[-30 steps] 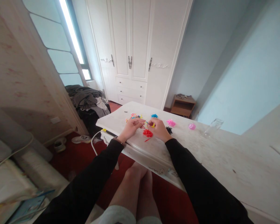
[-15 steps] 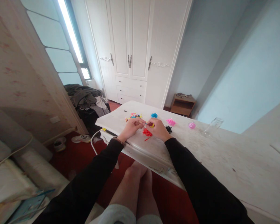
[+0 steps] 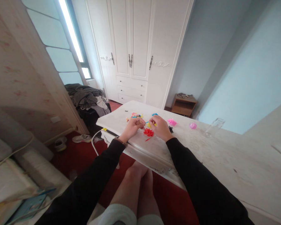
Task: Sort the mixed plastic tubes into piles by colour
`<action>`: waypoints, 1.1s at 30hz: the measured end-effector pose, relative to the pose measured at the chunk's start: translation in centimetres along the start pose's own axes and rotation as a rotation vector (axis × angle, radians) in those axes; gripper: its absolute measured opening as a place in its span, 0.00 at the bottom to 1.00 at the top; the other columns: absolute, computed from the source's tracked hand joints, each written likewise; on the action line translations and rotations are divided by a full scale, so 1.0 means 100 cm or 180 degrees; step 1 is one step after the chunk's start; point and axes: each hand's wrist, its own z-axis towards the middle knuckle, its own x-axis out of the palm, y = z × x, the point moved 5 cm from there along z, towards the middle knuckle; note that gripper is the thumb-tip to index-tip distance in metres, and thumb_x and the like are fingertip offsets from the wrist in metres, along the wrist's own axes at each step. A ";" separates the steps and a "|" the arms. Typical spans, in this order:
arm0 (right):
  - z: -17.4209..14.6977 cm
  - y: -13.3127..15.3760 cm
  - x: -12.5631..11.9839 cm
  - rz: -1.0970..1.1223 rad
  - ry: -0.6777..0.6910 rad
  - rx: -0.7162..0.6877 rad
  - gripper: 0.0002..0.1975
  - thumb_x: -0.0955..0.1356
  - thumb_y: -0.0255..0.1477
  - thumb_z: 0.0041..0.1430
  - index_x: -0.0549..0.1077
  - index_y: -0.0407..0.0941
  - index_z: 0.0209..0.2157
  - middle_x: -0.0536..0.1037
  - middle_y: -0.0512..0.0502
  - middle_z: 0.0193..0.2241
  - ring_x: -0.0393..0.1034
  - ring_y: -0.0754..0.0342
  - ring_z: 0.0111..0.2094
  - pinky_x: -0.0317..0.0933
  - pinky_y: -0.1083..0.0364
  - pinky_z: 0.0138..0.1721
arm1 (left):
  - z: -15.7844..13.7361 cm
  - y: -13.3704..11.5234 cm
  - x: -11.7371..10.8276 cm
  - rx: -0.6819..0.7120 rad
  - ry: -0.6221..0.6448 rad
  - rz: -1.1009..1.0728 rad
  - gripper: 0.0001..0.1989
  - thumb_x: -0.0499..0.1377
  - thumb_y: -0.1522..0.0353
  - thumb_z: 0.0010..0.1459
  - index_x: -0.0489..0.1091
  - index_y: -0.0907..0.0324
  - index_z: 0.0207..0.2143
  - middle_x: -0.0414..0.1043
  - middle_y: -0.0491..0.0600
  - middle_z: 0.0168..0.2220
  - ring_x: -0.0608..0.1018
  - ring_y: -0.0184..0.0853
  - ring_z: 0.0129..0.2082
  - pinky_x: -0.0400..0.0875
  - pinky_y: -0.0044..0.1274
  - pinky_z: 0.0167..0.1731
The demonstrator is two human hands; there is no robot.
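Blue strip (image 3: 147, 122): in the head view, it bridged the narrow gap between both hands, over the tabletop (image 3: 114, 118).
Left hand (image 3: 132, 127): pinched one end at the fingertips.
Right hand (image 3: 162, 127): pinched the other end.
Red pile (image 3: 148, 132): lay on the strip's near side, between the hands.
Yellow pile (image 3: 150, 125): showed by the right hand's fingers, partly hidden.

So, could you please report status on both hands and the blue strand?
Left hand and right hand pinching blue strand between them. Red pile close by, on white table. Yellow pile partly hidden by right hand.
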 end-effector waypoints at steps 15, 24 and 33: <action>0.001 -0.005 0.002 0.0712 -0.0187 0.0142 0.06 0.67 0.26 0.60 0.74 0.45 0.29 0.75 0.48 0.29 0.68 0.53 0.33 0.61 0.53 0.39 | -0.004 -0.003 -0.002 0.0060 -0.0311 0.0027 0.11 0.68 0.63 0.50 0.75 0.62 0.28 0.74 0.47 0.22 0.77 0.33 0.23 0.70 0.24 0.29; -0.002 -0.003 0.010 0.0962 0.0098 0.0296 0.03 0.71 0.26 0.54 0.78 0.43 0.32 0.80 0.46 0.30 0.73 0.53 0.33 0.65 0.53 0.39 | -0.005 -0.003 -0.001 0.0023 -0.0232 -0.0218 0.14 0.70 0.60 0.49 0.76 0.62 0.30 0.75 0.47 0.23 0.76 0.32 0.24 0.71 0.24 0.29; -0.001 -0.002 0.010 0.1217 0.0006 0.0382 0.04 0.70 0.26 0.56 0.79 0.45 0.30 0.83 0.46 0.30 0.76 0.52 0.31 0.68 0.53 0.38 | -0.005 -0.002 0.004 0.0003 0.0004 -0.0252 0.15 0.72 0.60 0.48 0.76 0.63 0.29 0.76 0.48 0.25 0.75 0.31 0.24 0.71 0.24 0.29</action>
